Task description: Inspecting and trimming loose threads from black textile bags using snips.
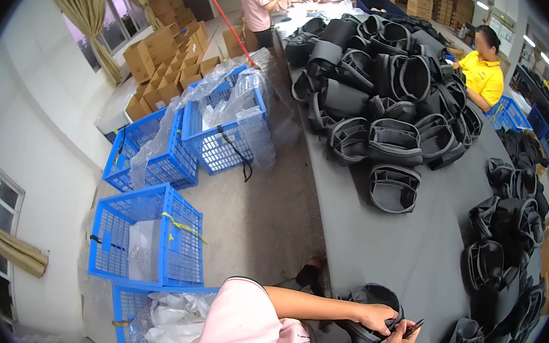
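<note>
A black padded pouch (368, 294) with grey lining stands at the near edge of the grey table, its top spread wide. My left hand (377, 318) reaches across from the left and grips the pouch at its opening; the fingertips are partly hidden inside. Close against the pouch's right side, my right hand (398, 341) is closed around a small dark pointed tool (415, 327), whose exact kind I cannot make out. Farther up the table, a single similar pouch (394, 189) lies with its divided inside showing, in front of a large heap of black pouches (394, 143).
More black pouches (485, 265) line the table's right side. Blue plastic crates (184, 232) with bubble wrap and white sheets stand on the floor at left. Cardboard boxes (158, 83) are stacked behind. A person in yellow (483, 72) and one in pink (257, 8) work farther off.
</note>
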Demonstrator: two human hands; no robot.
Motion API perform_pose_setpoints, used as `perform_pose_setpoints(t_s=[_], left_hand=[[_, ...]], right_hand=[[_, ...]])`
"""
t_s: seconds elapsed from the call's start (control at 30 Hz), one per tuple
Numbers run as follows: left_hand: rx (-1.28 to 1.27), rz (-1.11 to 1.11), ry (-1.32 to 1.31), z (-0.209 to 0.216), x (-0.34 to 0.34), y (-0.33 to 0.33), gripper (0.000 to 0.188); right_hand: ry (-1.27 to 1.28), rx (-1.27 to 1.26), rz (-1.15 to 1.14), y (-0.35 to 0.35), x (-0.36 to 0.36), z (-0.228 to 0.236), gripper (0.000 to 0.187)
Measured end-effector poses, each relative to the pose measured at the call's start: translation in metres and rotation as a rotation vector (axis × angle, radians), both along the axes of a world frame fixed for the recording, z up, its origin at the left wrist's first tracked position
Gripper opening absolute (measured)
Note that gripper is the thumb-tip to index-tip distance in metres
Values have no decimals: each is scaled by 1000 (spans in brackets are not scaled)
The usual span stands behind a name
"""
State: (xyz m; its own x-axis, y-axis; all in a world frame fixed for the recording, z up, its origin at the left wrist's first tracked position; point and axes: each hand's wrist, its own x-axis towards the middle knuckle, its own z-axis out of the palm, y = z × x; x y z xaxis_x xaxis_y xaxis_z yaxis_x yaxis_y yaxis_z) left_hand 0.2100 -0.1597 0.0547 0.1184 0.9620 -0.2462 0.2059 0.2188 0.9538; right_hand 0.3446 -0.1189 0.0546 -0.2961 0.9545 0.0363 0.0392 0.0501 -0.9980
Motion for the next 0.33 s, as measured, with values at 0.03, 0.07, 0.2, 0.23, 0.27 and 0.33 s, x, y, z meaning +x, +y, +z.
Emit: perform_pose_setpoints(t_s=[0.03,0.07,0.2,0.23,0.27,0.33], left_hand=[[-3,-6,4,0,-1,-1,37],[-6,-14,9,0,-1,-1,36],[-38,7,-43,-2,-2,-5,37],[-25,-12,-43,-3,-2,-5,38],[-12,-33,-43,-4,-2,-6,40],[-50,-59,-14,-2,0,-6,45]], right_hand=[[-5,55,22,1,-1,-2,11],[-10,59,35,0,0,-2,11],[-32,-28,24,-9,-2,12,10],[-73,61,24,-12,-4,16,10],[-75,63,28,-10,0,11,10],[-63,199,247,7,19,-23,12]])
